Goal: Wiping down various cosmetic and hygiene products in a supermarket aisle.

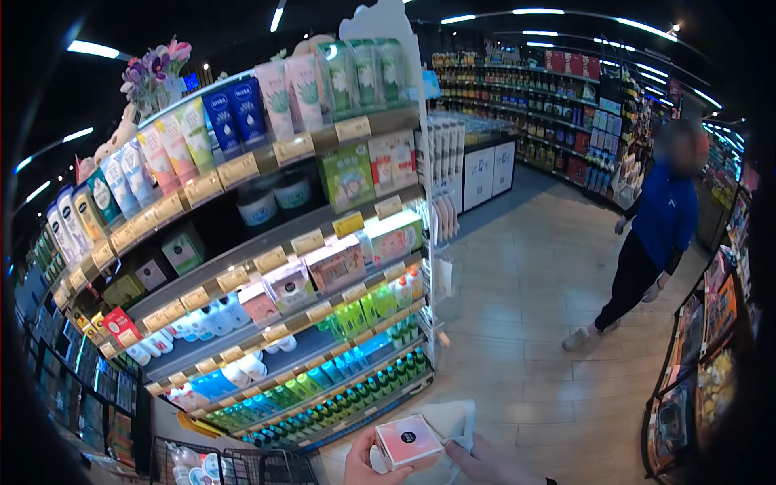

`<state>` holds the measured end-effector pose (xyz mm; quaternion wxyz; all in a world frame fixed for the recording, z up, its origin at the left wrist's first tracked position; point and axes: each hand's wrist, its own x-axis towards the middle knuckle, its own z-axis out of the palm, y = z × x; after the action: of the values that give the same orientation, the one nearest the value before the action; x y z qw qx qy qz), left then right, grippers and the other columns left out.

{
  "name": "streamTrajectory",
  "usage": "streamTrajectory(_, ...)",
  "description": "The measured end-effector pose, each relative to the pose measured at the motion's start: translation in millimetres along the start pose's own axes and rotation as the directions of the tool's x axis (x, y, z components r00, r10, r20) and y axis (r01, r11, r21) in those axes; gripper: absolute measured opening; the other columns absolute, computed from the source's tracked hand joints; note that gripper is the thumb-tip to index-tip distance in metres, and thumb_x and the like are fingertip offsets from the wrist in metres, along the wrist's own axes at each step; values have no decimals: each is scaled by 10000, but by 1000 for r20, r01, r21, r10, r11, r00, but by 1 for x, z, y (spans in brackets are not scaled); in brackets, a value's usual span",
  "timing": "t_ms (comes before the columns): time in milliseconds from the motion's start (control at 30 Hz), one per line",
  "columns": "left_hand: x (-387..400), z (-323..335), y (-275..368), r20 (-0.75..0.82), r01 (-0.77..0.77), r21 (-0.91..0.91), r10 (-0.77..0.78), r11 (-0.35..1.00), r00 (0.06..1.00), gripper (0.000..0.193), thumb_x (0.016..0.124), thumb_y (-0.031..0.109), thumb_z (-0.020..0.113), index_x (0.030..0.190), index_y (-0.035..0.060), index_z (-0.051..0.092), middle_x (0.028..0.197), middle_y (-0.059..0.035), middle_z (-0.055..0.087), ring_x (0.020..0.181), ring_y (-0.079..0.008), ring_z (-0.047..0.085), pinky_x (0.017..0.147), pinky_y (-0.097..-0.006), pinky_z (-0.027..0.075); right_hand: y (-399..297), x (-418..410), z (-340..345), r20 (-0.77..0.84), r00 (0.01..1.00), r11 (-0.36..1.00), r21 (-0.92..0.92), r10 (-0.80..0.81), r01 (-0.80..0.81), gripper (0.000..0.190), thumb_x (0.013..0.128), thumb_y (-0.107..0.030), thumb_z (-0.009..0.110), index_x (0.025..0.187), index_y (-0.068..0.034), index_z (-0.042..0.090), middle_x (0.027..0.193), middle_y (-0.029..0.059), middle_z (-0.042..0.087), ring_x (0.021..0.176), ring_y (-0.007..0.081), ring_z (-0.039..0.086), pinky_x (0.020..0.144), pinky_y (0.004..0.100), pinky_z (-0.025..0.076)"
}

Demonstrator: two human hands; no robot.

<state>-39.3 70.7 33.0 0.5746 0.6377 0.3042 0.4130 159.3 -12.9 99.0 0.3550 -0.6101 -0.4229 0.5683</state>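
Observation:
At the bottom centre, my left hand (368, 459) is closed around a small pink box (409, 441) with a round dark label on its top face. Just right of it, my right hand (471, 459) grips a whitish cloth or plastic sheet (456, 419), its thumb near the box's right edge. The sheet lies partly behind the box and spreads up beyond it. Both hands are low in the view, in front of the foot of a store shelf unit (357, 418).
Tubes, boxes and bottles stand on the shelves. A black wire basket (236, 464) holding bottles is at bottom left. A person in a blue top (661, 218) is in the aisle on the right. A display rack (679, 339) lines the right edge.

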Motion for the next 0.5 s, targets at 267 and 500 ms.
streamTrajectory(267, -15, 28, -7, -112, 144, -149, -161, 978, 981, 746, 624, 104, 794, 1250, 27, 394, 1148, -104, 526, 1099, -221, 496, 973, -386, 349, 76, 15, 17, 3, 993, 974, 193, -119, 116, 447, 925, -334, 465, 1253, -32, 435, 1186, 96, 495, 1104, 201, 466, 953, 329, 365)
streamTrajectory(500, -28, 15, -18, -88, 303, -382, -361, 873, 928, 633, 678, 13, 734, 1213, 48, 397, 1176, -80, 518, 1112, -180, 480, 959, -340, 351, 95, 36, 37, 41, 956, 914, 306, -292, 266, 386, 934, -340, 437, 1109, -9, 531, 876, 47, 574, 789, 123, 536, 703, 288, 454)
